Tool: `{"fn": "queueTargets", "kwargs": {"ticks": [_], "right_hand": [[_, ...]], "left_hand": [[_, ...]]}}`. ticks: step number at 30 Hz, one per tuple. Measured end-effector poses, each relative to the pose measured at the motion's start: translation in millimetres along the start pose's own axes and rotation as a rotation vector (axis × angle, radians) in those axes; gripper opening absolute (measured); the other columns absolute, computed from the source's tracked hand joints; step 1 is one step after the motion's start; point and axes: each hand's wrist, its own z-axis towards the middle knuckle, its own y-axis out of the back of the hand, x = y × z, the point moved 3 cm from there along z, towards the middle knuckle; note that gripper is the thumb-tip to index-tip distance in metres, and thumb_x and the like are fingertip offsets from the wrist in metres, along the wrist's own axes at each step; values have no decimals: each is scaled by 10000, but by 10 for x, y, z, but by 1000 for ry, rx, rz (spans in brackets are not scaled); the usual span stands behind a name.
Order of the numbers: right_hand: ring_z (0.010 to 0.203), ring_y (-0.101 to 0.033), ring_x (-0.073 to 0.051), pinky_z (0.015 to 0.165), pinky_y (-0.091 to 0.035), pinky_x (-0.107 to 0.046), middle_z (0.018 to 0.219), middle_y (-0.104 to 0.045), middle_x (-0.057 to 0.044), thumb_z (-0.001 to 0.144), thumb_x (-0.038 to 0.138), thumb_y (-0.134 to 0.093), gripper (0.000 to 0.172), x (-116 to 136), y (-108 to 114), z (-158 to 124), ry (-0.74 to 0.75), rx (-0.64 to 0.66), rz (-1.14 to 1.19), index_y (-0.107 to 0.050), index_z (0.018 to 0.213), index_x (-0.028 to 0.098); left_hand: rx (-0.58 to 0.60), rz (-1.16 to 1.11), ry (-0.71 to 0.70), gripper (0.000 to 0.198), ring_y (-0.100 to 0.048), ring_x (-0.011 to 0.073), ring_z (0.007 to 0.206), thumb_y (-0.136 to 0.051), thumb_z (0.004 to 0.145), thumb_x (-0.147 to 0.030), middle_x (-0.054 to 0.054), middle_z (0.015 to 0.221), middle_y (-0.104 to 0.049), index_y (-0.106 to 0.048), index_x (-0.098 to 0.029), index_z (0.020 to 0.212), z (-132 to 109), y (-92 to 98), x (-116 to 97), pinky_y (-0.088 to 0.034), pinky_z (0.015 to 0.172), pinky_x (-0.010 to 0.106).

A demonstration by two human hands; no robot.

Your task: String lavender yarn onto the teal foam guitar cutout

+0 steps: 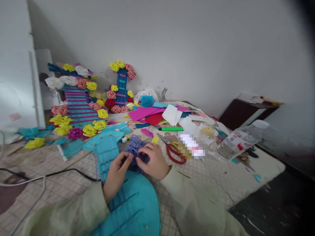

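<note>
A loose bundle of purple yarn [136, 144] lies beside the neck of a turquoise guitar-shaped craft piece [142, 200]. My left hand [119, 172] is closed, thumb and forefinger pinched on the yarn at its left side. From the right, my right hand [156, 160] presses its curled fingers into the same bundle. Dark cross lines run over the turquoise body and neck, and a strand of yarn hangs at the neck's left edge. Red-handled scissors [176, 154] lie to the right of my right hand, blades pointing away.
Finished pieces with paper flowers [80, 108] lean against the wall. Coloured paper sheets [147, 113] and a green marker [171, 128] lie behind the yarn. A plastic bottle [240, 141] tilts at the right. Black and white cables [81, 172] cross the table at left.
</note>
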Motion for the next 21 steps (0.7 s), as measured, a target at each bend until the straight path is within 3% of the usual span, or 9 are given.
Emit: {"fn": "queueTargets", "kwargs": {"ticks": [3,8,14,21], "right_hand": [[884,-504,-212,800,-385,-354,849,-555,-37,689,252,-603,158,-80,-99,-1,-78,-20,-5,-572,833,192],[1023,-465,-280,885,-374,-458,1042,-504,-129,662,281,-621,472,-185,-104,4,-257,-147,50,-482,1088,134],[1095,-517,-213,970,-386,-385,1182,-534,-82,702,348,-640,604,-212,-219,13,-374,46,775,-377,1223,191],[1082,-550,-218,956,-419,-369,1177,-575,-88,661,324,-688,592,-256,-78,71,-303,76,770,-482,1189,157]], "left_hand": [[20,-19,2,256,-347,110,531,-566,750,-421,-57,563,-411,-547,-176,678,16,-2,30,-278,485,234],[64,-66,-3,232,-329,102,524,-543,776,-411,-62,563,-391,-546,-186,715,3,-5,73,-267,479,224],[108,-91,-24,197,-367,103,568,-588,752,-382,-46,619,-449,-578,-185,736,-64,-25,0,-299,507,219],[109,-125,-18,212,-367,103,576,-565,768,-397,-48,622,-437,-550,-188,736,-58,-22,48,-306,517,220]]}}
